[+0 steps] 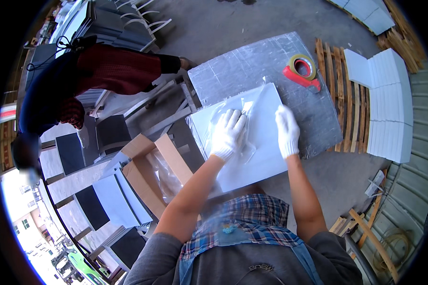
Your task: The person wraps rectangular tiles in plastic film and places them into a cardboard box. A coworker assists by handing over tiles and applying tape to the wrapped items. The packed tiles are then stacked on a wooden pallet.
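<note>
A large pale panel (266, 164) lies across the near part of a grey worktable (238, 64), its near end reaching over the table's edge toward me. My left hand (227, 135), in a white knit glove, rests with fingers spread on a crumpled clear plastic bag (248, 148) on top of the panel. At the panel's right edge, my gloved right hand (288, 130) is closed along that edge, fingertips curled; their undersides are hidden. Beyond it on the table sits a red tape dispenser (295, 78) with a roll of tape.
An open cardboard box (140, 178) holding clear plastic bags (164, 176) stands left of the panel. Another person (114, 69) bends over at the far left near racks of dark and pale panels (116, 199). Stacked white panels (390, 107) sit on a wooden pallet (345, 114) at right.
</note>
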A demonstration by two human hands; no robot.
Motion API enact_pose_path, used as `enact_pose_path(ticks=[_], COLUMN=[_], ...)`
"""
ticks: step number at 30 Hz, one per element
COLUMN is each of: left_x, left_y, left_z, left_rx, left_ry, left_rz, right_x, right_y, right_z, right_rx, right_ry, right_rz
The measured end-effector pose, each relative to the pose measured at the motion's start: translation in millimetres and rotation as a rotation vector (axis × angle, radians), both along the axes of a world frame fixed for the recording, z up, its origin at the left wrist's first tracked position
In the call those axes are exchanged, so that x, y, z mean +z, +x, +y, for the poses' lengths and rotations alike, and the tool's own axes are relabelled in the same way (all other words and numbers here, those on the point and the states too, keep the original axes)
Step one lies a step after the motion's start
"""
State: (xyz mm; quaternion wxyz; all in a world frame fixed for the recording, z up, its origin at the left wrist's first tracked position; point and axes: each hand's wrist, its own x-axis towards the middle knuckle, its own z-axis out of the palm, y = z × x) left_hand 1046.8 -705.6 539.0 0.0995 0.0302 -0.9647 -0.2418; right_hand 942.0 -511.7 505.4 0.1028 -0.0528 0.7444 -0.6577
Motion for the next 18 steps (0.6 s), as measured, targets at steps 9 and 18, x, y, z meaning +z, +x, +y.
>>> enact_pose_path(ticks=[9, 18], left_x=[-2, 22], left_y=[2, -3], left_z=[0, -15], left_rx=[0.002, -0.018], left_ry=[-0.025, -0.08], left_rz=[-0.001, -0.081], right_x=[52, 48], right_y=[70, 91], right_z=[-11, 41], right_rx=[0.396, -0.151], right_ry=[0.52, 0.004], right_rz=[0.37, -0.503])
